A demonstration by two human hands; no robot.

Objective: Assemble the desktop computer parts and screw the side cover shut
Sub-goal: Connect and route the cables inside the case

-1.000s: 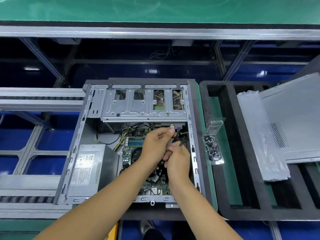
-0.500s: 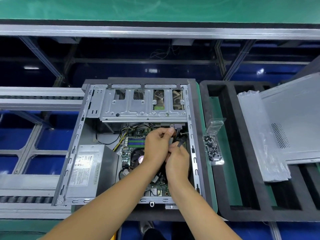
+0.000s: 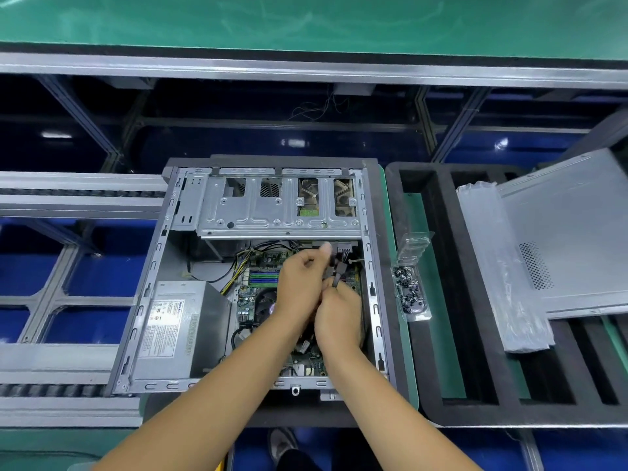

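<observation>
Head view. The computer case (image 3: pixel 258 280) lies on its side with the open face up, at the centre of the frame on a dark pad. Its long axis runs near to far: the drive cage (image 3: pixel 278 205) sits at the far end, the power supply (image 3: pixel 180 329) at the near left corner. The power supply carries a white label (image 3: pixel 166 326); its print is too small to read. The motherboard (image 3: pixel 261 283) fills the right half of the interior.

Both hands work inside the case, close together just below the drive cage. The left hand (image 3: pixel 299 287) has its fingers curled, its fingertips pinching a dark cable (image 3: pixel 339 271) beside a connector with several wires. The right hand (image 3: pixel 339 317) is just nearer, touching the left, and pinches the same cable from below.

Right of the case, a clear plastic box of dark screws (image 3: pixel 409 295) lies open on the green mat. Further right, the grey side cover (image 3: pixel 574 232) rests on a black foam tray (image 3: pixel 438 300), vent holes up, partly over a clear plastic bag (image 3: pixel 499 277).
</observation>
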